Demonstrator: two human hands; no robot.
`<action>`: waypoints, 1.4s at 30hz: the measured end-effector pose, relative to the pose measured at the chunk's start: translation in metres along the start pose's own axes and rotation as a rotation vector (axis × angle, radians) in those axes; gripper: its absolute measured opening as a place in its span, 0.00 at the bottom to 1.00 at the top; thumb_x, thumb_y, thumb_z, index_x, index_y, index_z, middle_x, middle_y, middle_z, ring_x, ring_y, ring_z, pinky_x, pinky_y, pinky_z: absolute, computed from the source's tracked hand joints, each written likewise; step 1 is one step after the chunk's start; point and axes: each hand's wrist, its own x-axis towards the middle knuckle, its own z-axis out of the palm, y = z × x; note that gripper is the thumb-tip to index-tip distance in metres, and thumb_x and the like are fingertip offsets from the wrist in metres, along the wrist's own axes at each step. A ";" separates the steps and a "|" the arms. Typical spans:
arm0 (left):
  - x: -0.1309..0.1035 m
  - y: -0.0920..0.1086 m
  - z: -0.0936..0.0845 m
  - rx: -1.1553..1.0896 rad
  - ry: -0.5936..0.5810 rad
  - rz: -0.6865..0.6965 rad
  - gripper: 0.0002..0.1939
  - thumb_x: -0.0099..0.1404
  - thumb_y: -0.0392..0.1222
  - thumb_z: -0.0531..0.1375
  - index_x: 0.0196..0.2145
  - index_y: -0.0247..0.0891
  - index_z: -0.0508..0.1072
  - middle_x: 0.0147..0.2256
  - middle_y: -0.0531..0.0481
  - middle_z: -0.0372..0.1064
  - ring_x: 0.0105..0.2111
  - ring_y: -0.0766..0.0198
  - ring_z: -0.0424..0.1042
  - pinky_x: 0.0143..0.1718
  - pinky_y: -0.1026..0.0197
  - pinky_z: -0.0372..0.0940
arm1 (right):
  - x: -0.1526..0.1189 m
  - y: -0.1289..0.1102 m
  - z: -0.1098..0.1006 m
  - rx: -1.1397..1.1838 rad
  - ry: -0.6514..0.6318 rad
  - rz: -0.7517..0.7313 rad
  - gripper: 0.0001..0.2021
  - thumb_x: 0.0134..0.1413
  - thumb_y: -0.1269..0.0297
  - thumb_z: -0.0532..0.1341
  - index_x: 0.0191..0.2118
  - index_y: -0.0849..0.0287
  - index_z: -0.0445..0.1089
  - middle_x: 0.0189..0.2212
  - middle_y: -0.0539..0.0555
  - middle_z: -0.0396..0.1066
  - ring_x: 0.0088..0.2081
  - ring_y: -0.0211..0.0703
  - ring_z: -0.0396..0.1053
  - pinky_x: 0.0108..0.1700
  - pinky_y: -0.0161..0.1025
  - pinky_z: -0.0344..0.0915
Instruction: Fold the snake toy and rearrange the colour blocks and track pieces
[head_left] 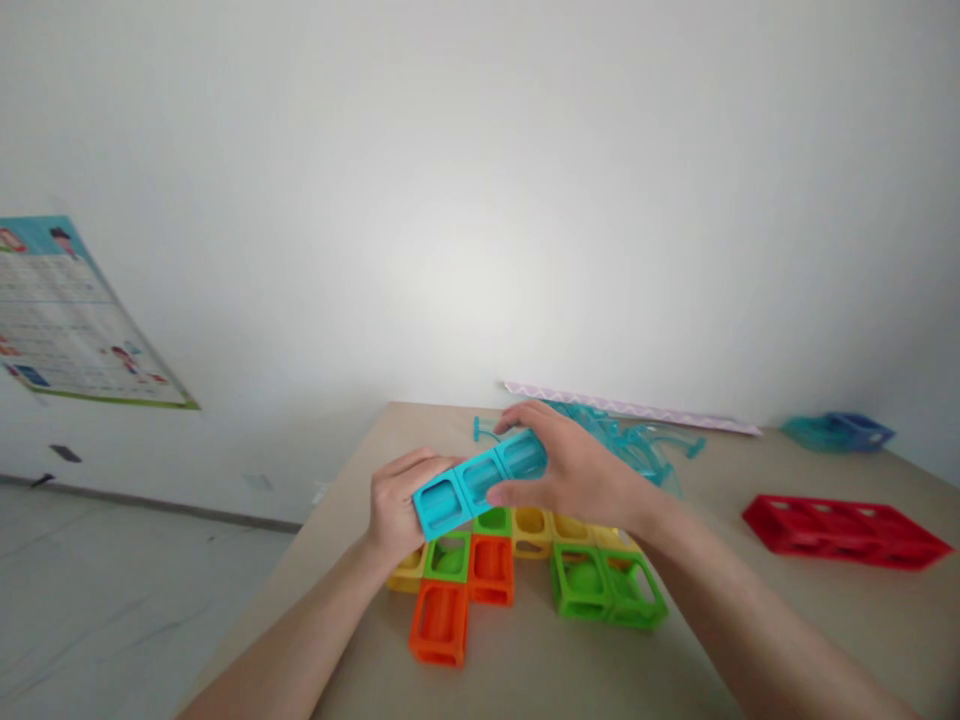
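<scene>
Head view: white wall (450, 200) fills most of the background, beige counter (525, 665) below it, pale floor (112, 590) at left. Poster (67, 310) on the wall at left, print too blurred to read. Both bare hands over the counter, gripping one thing between them. Right hand (574, 465): thumb and fingers clamped on the far right end of the blue block row. Left hand (401, 500): fingers closed around its left end, partly hidden behind it. Group of yellow, green and orange blocks (491, 570) on the counter, beneath and in front of the hands, partly covered by them. Clear teal pieces (641, 445) heaped behind the right hand. Red block row (847, 535) at right, well apart from the group. Blue block row (480, 480), three cells, tilted up to the right, in both hands above the group. Patterned strip (637, 408) near the wall, long and thin. Small blue box (861, 431) at far right, teal stuff just beside it.
</scene>
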 end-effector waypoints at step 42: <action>-0.005 -0.011 0.010 -0.184 -0.277 -0.537 0.17 0.61 0.54 0.59 0.36 0.37 0.77 0.30 0.46 0.77 0.25 0.63 0.72 0.26 0.66 0.68 | -0.237 0.172 -0.078 -0.719 -0.001 0.612 0.31 0.64 0.48 0.39 0.68 0.57 0.45 0.67 0.55 0.44 0.67 0.53 0.38 0.64 0.58 0.46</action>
